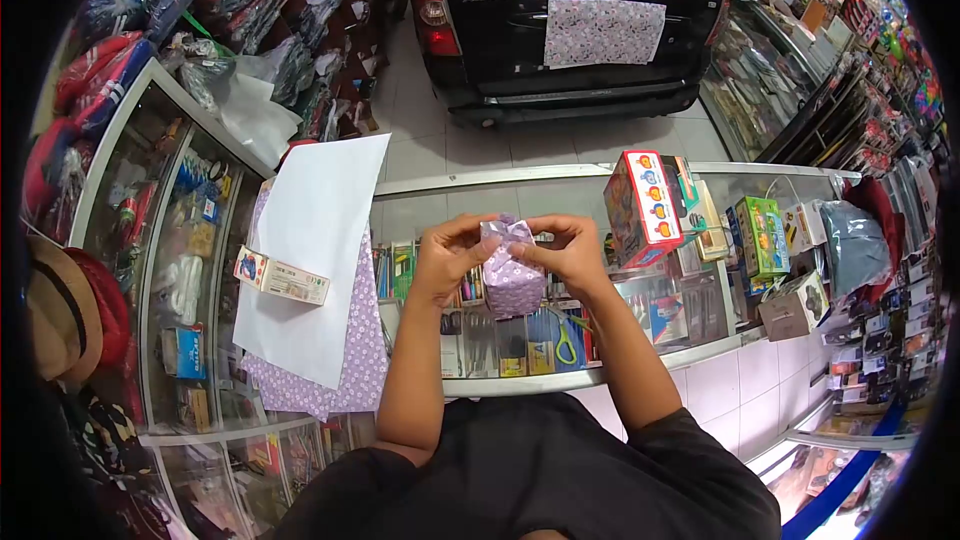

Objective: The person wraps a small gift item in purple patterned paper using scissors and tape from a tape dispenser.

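Note:
A small box wrapped in purple floral paper [514, 288] stands over the glass counter in front of me. My left hand [452, 252] grips its left side, with the thumb on the paper near the top. My right hand [568, 254] is closed on the right side, thumb pressing the upper edge. Between the fingers the paper's top end is gathered and creased. Just right of the box lie scissors with yellow-green handles [566, 348] on the counter, their blades partly hidden.
On the left, a white sheet [310, 250] and purple floral paper [352, 360] lie under a small printed box [281, 277]. A red toy box [648, 208] and a green box [762, 236] stand to the right. Beyond the counter [480, 178] is a parked black car [570, 40].

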### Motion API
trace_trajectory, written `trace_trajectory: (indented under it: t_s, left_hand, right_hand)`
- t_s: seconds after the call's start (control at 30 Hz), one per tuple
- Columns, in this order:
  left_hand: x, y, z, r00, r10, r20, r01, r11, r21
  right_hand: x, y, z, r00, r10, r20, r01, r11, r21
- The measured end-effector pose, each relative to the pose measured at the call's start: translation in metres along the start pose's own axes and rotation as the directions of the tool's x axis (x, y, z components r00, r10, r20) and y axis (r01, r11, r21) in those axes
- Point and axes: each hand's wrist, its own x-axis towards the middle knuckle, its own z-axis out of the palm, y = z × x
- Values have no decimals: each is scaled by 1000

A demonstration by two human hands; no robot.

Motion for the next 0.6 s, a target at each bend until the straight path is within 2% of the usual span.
trace_trajectory:
  t_s: [0.07, 0.13, 0.2, 0.27, 0.33, 0.37, 0.47, 0.6]
  left_hand:
    - [1, -4, -5, 998, 51, 28, -53, 997, 58]
    - [0, 2, 3, 998, 59, -16, -58, 997, 44]
    - [-1, 3, 8, 980, 109, -166, -99, 993, 66]
    - [-3, 2, 9, 974, 131, -187, -114, 988, 101]
    - [-2, -3, 7, 959, 237, -153, -203, 957, 208]
    - [-2, -4, 6, 950, 297, -101, -276, 944, 178]
    - [2, -3, 0, 931, 364, -21, -346, 901, 262]
    - [-1, 15, 9, 959, 280, 26, -277, 922, 272]
  right_hand:
    - [-2, -3, 6, 991, -122, -50, 116, 987, -108]
    - [-1, 3, 5, 984, -172, -37, 166, 978, -123]
    - [0, 7, 0, 975, -222, -25, 216, 966, -139]
    - [3, 9, -6, 921, -379, 96, 388, 856, -342]
    - [1, 4, -4, 942, -326, 86, 336, 894, -296]
    - [0, 3, -3, 960, -269, 80, 281, 927, -249]
    - [0, 3, -4, 969, -240, 56, 246, 926, -286]
    - [1, 3, -4, 940, -324, 105, 339, 860, -381]
